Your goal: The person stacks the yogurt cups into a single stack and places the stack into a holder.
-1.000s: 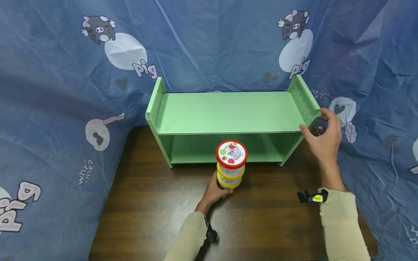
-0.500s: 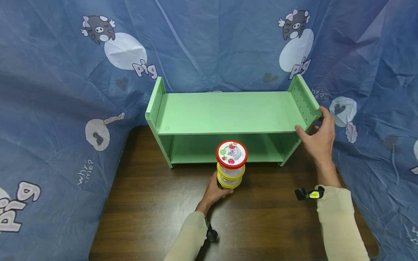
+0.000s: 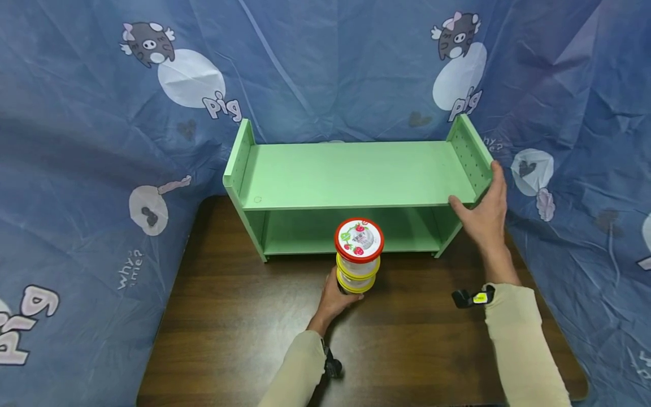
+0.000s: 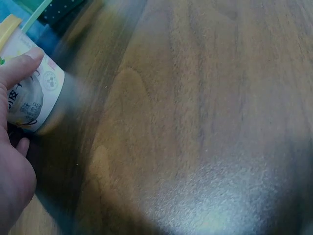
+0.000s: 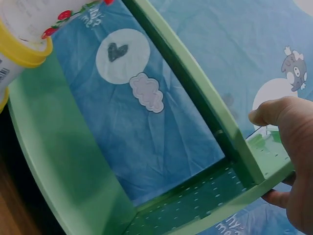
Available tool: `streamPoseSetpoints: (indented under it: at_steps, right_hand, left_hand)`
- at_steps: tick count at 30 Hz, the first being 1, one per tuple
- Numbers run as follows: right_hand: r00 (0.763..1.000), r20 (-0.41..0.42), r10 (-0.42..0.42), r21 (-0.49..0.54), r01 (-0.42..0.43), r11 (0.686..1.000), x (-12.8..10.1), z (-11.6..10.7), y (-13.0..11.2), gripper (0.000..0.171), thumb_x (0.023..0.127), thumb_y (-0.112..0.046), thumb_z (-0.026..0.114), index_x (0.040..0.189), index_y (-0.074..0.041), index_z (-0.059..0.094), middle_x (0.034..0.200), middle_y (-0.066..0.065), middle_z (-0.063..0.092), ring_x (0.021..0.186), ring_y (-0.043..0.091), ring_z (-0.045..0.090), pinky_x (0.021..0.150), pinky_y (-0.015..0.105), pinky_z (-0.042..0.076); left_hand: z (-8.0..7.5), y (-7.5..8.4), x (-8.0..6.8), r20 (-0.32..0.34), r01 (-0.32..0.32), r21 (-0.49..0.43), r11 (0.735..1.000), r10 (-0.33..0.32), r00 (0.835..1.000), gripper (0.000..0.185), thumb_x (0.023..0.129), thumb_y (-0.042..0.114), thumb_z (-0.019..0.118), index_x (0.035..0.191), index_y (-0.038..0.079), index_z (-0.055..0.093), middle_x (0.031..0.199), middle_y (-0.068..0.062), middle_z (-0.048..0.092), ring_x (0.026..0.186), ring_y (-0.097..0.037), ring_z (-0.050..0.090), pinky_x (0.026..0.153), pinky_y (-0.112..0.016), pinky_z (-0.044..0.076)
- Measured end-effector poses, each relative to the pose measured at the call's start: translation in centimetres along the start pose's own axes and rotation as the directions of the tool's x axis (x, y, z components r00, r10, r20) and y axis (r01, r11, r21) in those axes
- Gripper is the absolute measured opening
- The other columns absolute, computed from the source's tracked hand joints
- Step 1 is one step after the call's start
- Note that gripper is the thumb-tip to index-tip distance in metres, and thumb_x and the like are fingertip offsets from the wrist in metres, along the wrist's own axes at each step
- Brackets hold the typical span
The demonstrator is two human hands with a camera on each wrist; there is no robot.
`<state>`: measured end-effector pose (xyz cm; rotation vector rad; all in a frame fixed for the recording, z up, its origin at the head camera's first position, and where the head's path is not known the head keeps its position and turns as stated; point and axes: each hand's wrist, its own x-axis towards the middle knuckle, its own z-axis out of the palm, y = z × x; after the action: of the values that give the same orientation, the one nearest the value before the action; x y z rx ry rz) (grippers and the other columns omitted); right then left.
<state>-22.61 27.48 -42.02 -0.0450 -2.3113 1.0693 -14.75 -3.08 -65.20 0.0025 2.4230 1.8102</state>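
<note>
Backdrop [image 3: 305, 130]: blue cloth, patterned with pig figures [image 3: 150, 44] and lettering [image 3: 222, 105]; at far, left and right.
Table [image 3: 224, 339]: dark brown wood grain, glare toward near left.
Shelf unit [image 3: 356, 175]: pale green, two-tier, with upright side panels [image 3: 470, 155]; on far part of table.
Container stack [image 3: 359, 255]: upright, just to near side of shelf unit, around middle of its length; red-rimmed lid [image 3: 359, 240] with strawberry print uppermost, yellow rims [image 3: 357, 277] below; contact with table cannot be told.
Left hand [image 3: 333, 299]: gripping bottom of container stack from left and near; thumb [image 4: 22, 68] laid across printed wall, other fingers mostly hidden.
Right hand [image 3: 485, 215]: at right end of shelf unit; thumb inside panel, fingers outside, spread wide apart; thumb contact cannot be told.
Sleeves [image 3: 524, 345]: pale beige, with black devices [image 3: 333, 367] at both wrists.
</note>
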Motion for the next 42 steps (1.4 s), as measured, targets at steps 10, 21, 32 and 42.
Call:
streamPoseSetpoints:
  at_steps: [10, 21, 32, 42]
  right_hand:
    - [1.0, -0.018, 0.0, -0.002, 0.0, 1.0, -0.4, 0.8, 0.6, 0.103, 0.076, -0.022, 0.08, 0.156, -0.021, 0.015, 0.163, 0.004, 0.019, 0.149, 0.025, 0.023, 0.12, 0.05, 0.023]
    - [0.999, -0.034, 0.004, 0.003, -0.004, 1.0, -0.5, 1.1, 0.6, 0.101, 0.077, -0.023, 0.08, 0.155, -0.022, 0.016, 0.163, 0.002, 0.019, 0.15, 0.023, 0.022, 0.121, 0.048, 0.024]
    - [0.999, -0.041, 0.008, -0.003, -0.008, 1.0, -0.5, 1.2, 0.7, 0.101, 0.077, -0.021, 0.08, 0.155, -0.023, 0.016, 0.163, 0.002, 0.02, 0.149, 0.022, 0.023, 0.12, 0.048, 0.025]
    - [0.999, -0.037, 0.007, -0.009, -0.007, 1.0, -0.5, 1.2, 0.7, 0.1, 0.078, -0.022, 0.078, 0.155, -0.022, 0.016, 0.163, 0.002, 0.019, 0.15, 0.023, 0.022, 0.12, 0.048, 0.025]
  left_hand:
    - [0.6, -0.2, -0.5, -0.105, -0.157, 0.038, 0.987, 0.16, 0.981, 0.093, 0.06, 0.025, 0.09, 0.14, 0.017, 0.044, 0.125, -0.01, 0.058, 0.116, -0.027, 0.051, 0.103, -0.048, 0.042]
    - [0.6, -0.4, 0.2, -0.076, -0.052, -0.091, 0.995, 0.045, 0.996, 0.088, 0.058, 0.009, 0.091, 0.134, 0.011, 0.047, 0.126, -0.011, 0.06, 0.119, -0.025, 0.054, 0.109, -0.043, 0.039]
    - [0.3, -0.1, -0.3, -0.101, -0.083, -0.117, 0.99, 0.071, 0.992, 0.088, 0.057, 0.004, 0.091, 0.133, 0.009, 0.048, 0.123, -0.013, 0.063, 0.117, -0.029, 0.057, 0.106, -0.044, 0.041]
    - [0.1, 0.2, -0.5, -0.083, -0.052, -0.035, 0.998, 0.049, 0.995, 0.087, 0.057, 0.011, 0.091, 0.133, 0.01, 0.049, 0.123, -0.01, 0.064, 0.114, -0.023, 0.058, 0.105, -0.039, 0.043]
